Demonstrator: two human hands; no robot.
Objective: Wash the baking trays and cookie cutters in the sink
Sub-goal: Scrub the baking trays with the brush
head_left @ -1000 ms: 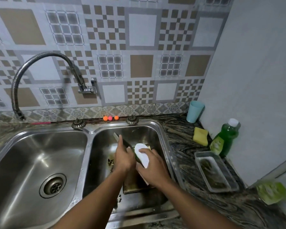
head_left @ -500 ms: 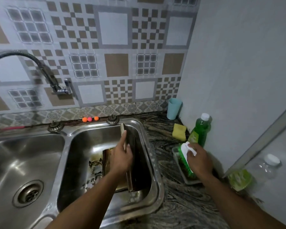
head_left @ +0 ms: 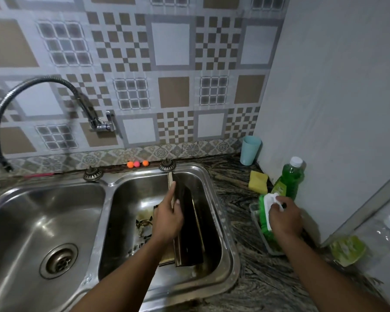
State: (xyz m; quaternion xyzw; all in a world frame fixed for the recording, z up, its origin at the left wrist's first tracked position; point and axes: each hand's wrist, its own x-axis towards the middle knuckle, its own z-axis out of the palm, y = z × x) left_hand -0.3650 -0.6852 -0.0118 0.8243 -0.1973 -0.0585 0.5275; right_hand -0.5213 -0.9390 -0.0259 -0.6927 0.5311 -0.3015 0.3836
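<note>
Now my left hand (head_left: 168,218) grips the dark metal baking tray (head_left: 189,233) upright in the steel sink's right basin (head_left: 223,221). My right hand (head_left: 285,218) clutches the white-handled green brush (head_left: 265,210) over the desk (head_left: 257,289). Scrubbing seems next: brush to tray.

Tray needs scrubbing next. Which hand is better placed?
Right, most likely. The right hand grips the brush over the container on the counter, close beside the sink. The left hand is busy holding the tray on edge in the basin.
</note>
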